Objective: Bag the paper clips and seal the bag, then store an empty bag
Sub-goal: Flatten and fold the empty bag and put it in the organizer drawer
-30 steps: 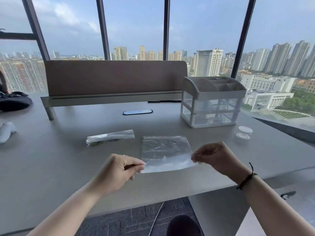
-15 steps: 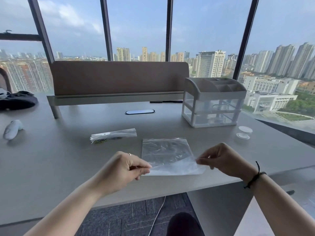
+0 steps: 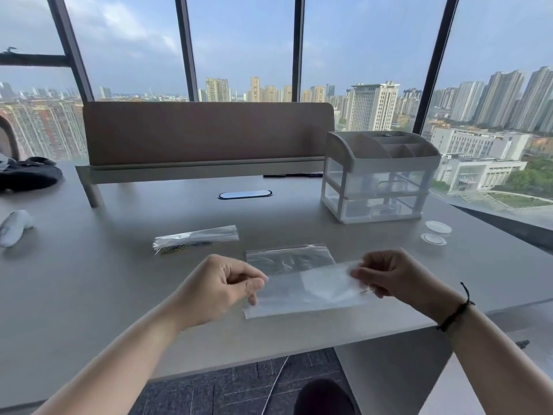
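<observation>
An empty clear zip bag [image 3: 308, 290] is held just above the grey desk [image 3: 119, 280], stretched flat between my hands. My left hand [image 3: 221, 283] pinches its left edge and my right hand [image 3: 386, 274] pinches its right edge. Another clear bag [image 3: 288, 256] lies flat on the desk right behind it, partly covered. Further left lies a rolled bag [image 3: 196, 236] with coloured paper clips showing at its left end. A white desk organiser [image 3: 378, 175] with clear drawers stands at the back right.
Two small round lids [image 3: 435, 232] sit right of the organiser's front. A white mouse [image 3: 13, 226] and a dark bag [image 3: 28, 173] lie at the far left. A brown divider panel [image 3: 206, 133] runs along the back, with a cable port [image 3: 244, 194] before it.
Both hands have lifted the near bag off the desk and drawn it taut between them, uncovering the far part of a second bag lying underneath.
</observation>
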Motion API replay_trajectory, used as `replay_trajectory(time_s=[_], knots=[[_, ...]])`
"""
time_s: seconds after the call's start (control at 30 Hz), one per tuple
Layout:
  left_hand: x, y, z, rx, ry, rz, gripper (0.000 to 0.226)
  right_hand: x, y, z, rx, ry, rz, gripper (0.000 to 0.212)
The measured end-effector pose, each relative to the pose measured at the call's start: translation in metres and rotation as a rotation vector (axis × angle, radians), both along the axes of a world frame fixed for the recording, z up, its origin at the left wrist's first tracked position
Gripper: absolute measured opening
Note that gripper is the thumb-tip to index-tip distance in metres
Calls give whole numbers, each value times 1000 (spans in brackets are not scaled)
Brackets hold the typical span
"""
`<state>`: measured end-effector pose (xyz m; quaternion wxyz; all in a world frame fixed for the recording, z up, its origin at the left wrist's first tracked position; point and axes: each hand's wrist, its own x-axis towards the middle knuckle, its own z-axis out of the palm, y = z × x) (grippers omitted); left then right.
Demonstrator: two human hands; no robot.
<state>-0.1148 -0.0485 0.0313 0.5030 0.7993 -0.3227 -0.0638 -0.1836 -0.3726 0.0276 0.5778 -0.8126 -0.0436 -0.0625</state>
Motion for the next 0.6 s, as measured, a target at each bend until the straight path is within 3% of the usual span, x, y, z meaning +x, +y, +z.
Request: replay_trajectory(time_s=[0.17, 0.33, 0.47, 0.6], knots=[[37, -22, -3, -191, 222, 139, 9, 43, 1, -5, -27, -30, -124, 28], [82, -44, -11, -156, 307, 303, 11, 99, 0, -13, -157, 15, -256, 29], [118, -50, -29, -42, 196, 458, 15, 136, -3, -26, -287, 69, -347, 27], [132, -53, -45, 146, -8, 479, 19, 156, -1, -42, -498, 73, -379, 26]])
